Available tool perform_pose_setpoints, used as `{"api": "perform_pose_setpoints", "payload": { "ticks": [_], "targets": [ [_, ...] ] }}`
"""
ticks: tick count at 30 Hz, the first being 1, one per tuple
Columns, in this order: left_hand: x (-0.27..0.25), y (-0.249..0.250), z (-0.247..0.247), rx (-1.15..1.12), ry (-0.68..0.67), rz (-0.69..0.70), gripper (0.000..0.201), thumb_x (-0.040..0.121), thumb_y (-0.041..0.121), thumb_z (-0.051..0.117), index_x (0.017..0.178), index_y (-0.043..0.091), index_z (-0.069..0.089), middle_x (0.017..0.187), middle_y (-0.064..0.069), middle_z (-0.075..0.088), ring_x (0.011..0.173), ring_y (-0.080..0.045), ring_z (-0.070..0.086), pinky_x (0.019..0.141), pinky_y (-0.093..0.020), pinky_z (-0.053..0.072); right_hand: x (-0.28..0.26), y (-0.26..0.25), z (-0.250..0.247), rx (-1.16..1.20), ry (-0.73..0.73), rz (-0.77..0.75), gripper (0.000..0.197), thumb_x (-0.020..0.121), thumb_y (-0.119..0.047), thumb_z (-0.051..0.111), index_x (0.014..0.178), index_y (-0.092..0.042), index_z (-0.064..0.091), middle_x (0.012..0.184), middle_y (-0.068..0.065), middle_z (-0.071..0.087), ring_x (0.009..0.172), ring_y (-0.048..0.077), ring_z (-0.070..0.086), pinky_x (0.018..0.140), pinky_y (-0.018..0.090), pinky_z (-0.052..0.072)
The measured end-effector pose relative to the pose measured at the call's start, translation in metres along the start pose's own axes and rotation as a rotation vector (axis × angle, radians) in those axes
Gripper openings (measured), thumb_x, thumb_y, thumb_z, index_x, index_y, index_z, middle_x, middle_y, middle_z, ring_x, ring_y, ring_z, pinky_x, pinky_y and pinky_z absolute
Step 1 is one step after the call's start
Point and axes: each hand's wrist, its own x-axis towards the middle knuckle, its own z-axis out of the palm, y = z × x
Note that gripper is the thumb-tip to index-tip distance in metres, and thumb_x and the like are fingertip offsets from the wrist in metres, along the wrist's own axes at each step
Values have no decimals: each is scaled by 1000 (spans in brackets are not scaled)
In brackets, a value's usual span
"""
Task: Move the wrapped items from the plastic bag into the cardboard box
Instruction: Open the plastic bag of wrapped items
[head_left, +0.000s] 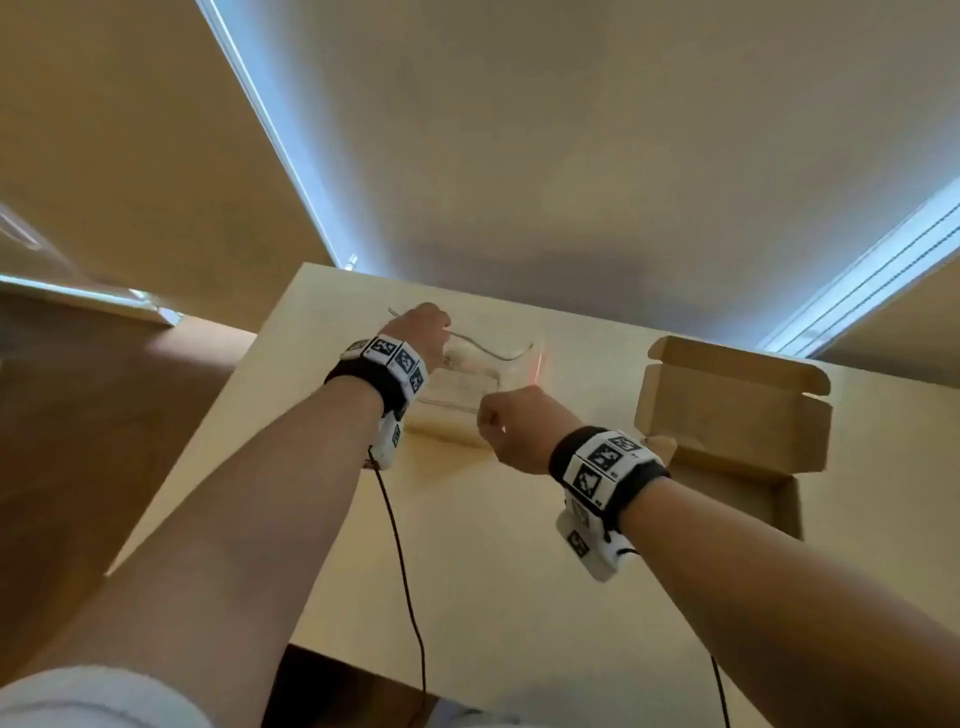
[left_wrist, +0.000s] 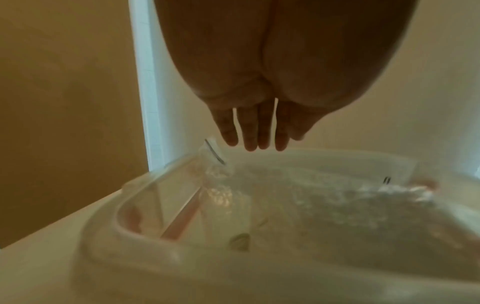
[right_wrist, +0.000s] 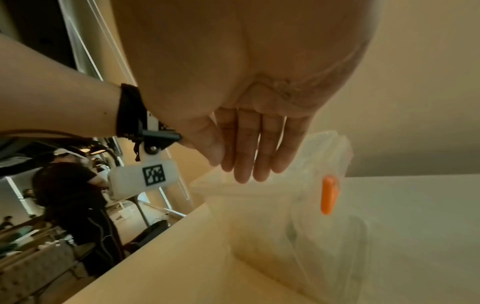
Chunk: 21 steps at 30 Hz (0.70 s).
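Note:
A clear plastic zip bag (head_left: 483, 379) stands on the pale table (head_left: 478, 561), its mouth pulled apart. My left hand (head_left: 428, 327) grips the far left rim of the mouth. My right hand (head_left: 493, 421) pinches the near rim, thumb against fingers (right_wrist: 244, 164). Bubble-wrapped items (left_wrist: 337, 209) lie inside the bag, blurred in the left wrist view. An orange zip slider (right_wrist: 328, 195) sits at the bag's right end. The brown cardboard box (head_left: 737, 421) stands open to the right of the bag, lid flap up; its inside is mostly hidden.
The table's left edge (head_left: 208, 436) runs close to my left arm. Cables (head_left: 400, 561) hang from both wrist cameras across the table's front. A pale roller blind (head_left: 571, 156) hangs behind the table. A person (right_wrist: 70, 197) stands further back in the room.

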Motion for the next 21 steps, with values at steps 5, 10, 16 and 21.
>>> {"api": "perform_pose_setpoints", "payload": {
  "ticks": [5,10,16,21],
  "targets": [
    [21,-7,16,232,-207,3,42,102,39,44,140,22,45,137,-11,53,125,-33,50,102,-44,39,30,6,-8,13,35,84,19,95,-21,47,100,-19,66,106,6,67,92,24,63,85,39,56],
    [25,-12,22,240,-123,90,17,98,39,47,88,30,59,93,0,54,112,-29,47,97,-44,36,50,13,-10,74,50,129,20,93,-23,55,112,-20,63,120,3,62,104,22,61,86,31,51],
    [-7,-14,-17,-92,229,263,24,99,25,52,96,9,69,94,-12,64,90,-35,60,77,-41,46,44,16,-22,352,212,184,7,93,-32,62,95,-26,64,100,-6,67,93,14,64,68,17,45],
    [-67,-5,-81,-225,531,391,29,97,25,49,89,3,68,77,-13,67,71,-32,60,64,-39,47,-3,-3,-56,470,292,28,2,92,-30,66,91,-28,67,88,-11,70,85,7,67,79,26,54]
  ]
}}
